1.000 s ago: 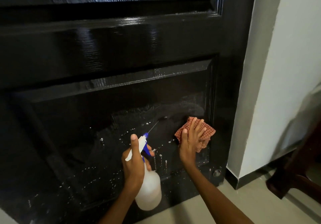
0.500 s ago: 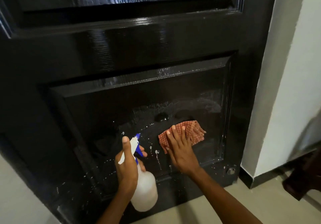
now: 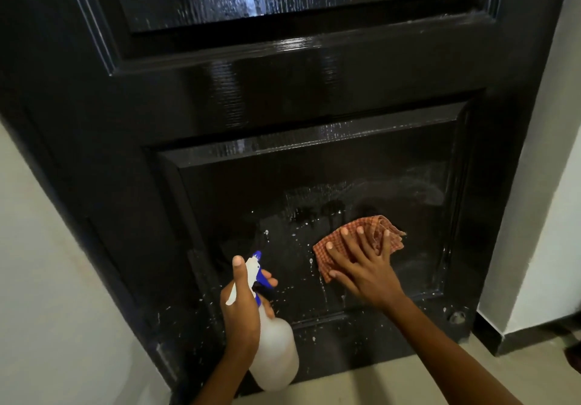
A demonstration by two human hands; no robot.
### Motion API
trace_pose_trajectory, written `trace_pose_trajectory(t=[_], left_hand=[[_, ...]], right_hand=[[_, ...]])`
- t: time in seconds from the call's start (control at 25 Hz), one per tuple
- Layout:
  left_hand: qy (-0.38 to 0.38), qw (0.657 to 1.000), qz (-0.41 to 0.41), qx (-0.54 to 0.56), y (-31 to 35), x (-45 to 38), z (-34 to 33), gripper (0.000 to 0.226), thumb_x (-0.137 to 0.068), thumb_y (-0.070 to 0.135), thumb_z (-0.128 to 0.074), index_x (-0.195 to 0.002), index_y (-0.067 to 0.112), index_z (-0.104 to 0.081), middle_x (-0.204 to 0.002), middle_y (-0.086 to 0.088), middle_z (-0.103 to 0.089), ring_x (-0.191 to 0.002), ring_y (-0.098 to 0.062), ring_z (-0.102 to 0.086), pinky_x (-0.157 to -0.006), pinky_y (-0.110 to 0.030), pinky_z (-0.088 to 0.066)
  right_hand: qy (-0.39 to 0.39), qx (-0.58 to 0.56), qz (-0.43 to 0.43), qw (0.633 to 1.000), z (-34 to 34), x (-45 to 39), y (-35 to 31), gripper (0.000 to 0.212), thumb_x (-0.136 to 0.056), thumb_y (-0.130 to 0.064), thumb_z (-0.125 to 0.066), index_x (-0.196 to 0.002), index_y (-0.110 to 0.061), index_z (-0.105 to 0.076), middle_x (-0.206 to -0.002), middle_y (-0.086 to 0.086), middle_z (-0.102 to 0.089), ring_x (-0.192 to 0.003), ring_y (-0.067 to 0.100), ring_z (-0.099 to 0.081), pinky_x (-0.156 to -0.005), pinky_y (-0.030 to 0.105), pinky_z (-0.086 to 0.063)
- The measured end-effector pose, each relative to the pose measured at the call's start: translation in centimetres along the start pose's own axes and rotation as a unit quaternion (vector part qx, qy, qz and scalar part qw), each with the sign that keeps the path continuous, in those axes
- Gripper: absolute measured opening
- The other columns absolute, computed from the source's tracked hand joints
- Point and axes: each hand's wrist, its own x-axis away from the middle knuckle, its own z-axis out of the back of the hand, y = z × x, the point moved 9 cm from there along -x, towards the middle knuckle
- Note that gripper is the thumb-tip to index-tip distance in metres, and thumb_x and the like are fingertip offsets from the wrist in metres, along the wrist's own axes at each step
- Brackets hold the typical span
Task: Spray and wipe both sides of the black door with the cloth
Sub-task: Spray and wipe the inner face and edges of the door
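Observation:
The glossy black door (image 3: 283, 90) fills the view, its lower recessed panel wet with droplets and smears. My right hand (image 3: 364, 266) presses a red checked cloth (image 3: 377, 231) flat against that lower panel, fingers spread and straight. My left hand (image 3: 242, 304) grips the neck of a white spray bottle (image 3: 276, 351) with a blue nozzle, thumb raised beside the trigger head, nozzle pointing at the panel just left of the cloth.
A white wall (image 3: 550, 184) with a dark skirting (image 3: 490, 332) stands right of the door. Another pale wall (image 3: 47, 279) lies to the left. Beige floor tiles (image 3: 408, 379) run along the door's bottom edge. A small round fitting (image 3: 457, 317) sits low on the door.
My right hand has slid the cloth leftward across the lower panel, away from its right edge. The view has shifted left. My left hand keeps holding the bottle.

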Motion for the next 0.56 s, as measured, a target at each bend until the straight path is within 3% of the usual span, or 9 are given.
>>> trace_pose_trajectory(t=[0.2,0.28,0.4,0.56], left_hand=[[0.008,1.000,0.019,0.008,-0.5,0.5,1.8,0.079,-0.085,0.069,-0.032,-0.073,-0.003,-0.064,-0.059,-0.016,-0.061,-0.041,-0.022,-0.048,-0.042,-0.028,-0.041],[0.020,0.999,0.023,0.021,-0.6,0.5,2.9,0.078,-0.091,0.065,-0.032,-0.078,-0.004,-0.066,-0.064,-0.017,-0.067,-0.041,-0.021,-0.049,-0.041,-0.027,-0.041],[0.031,0.999,0.018,0.015,-0.6,0.4,4.2,0.080,-0.090,0.066,-0.031,-0.082,-0.004,-0.069,-0.072,-0.017,-0.072,-0.041,-0.022,-0.051,-0.041,-0.027,-0.042],[0.060,0.998,0.021,0.002,-0.5,0.5,5.8,0.084,-0.079,0.072,-0.033,-0.078,-0.006,-0.065,-0.062,-0.017,-0.062,-0.045,-0.025,-0.051,-0.044,-0.029,-0.041]], right_hand=[[-0.023,-0.025,-0.041,0.999,-1.0,-1.8,-3.1,0.085,-0.096,-0.076,-0.031,-0.164,-0.030,-0.009,-0.171,0.012,0.008,-0.156,0.038,0.010,-0.114,0.077,0.008],[-0.019,-0.031,-0.041,0.998,-0.9,-3.0,-4.6,0.086,-0.095,-0.078,-0.031,-0.163,-0.030,-0.010,-0.171,0.011,0.008,-0.156,0.038,0.011,-0.114,0.075,0.010],[0.003,-0.044,0.001,0.999,-0.5,-4.2,-8.1,0.080,-0.098,-0.074,-0.032,-0.164,-0.033,-0.010,-0.171,0.008,0.005,-0.157,0.035,0.009,-0.115,0.077,0.003],[-0.008,-0.029,0.073,0.997,-1.7,-4.3,-13.2,0.070,-0.102,-0.064,-0.033,-0.163,-0.035,-0.014,-0.172,0.006,0.000,-0.158,0.033,0.002,-0.117,0.073,0.004]])
